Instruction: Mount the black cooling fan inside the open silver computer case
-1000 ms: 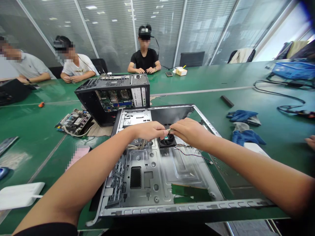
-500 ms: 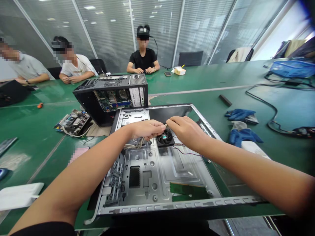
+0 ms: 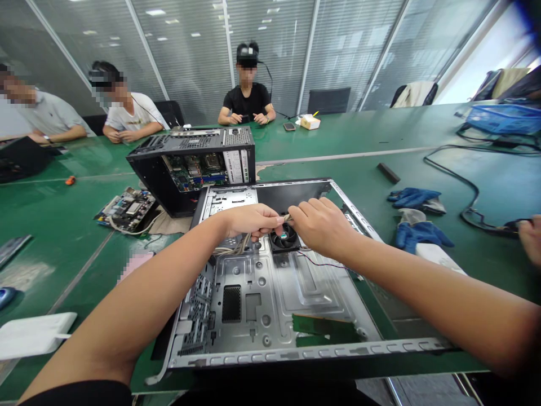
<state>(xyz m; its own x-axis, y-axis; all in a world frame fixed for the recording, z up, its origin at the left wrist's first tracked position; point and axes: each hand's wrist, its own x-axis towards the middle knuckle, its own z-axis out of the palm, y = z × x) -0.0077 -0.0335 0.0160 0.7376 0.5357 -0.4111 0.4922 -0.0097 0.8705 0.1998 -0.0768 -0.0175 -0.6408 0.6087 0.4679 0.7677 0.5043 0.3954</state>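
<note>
An open metal computer case (image 3: 274, 285) lies flat in front of me. Above its middle, my left hand (image 3: 260, 220) pinches a light-coloured cable bundle (image 3: 288, 218). My right hand (image 3: 318, 223) is closed round the same bundle, just right of the left fingertips. Pale wires (image 3: 240, 246) hang below my left hand into the case. Under both hands sits a black cooling fan (image 3: 284, 239), partly covered by them; a thin dark wire runs from it to the right. Green memory sticks (image 3: 323, 325) rest on the case floor near me.
A second computer tower (image 3: 190, 163) stands behind the case, its side open. Left of it lies a circuit board (image 3: 129, 210). Blue gloves (image 3: 422, 234), a white box (image 3: 439, 258) and black cables (image 3: 469, 192) are right. Another person's hand (image 3: 531, 239) shows at the right edge. Several people sit opposite.
My right hand has turned slightly, its knuckles higher, and more of the cable bundle shows between my hands. Another person's hand has appeared at the right edge.
</note>
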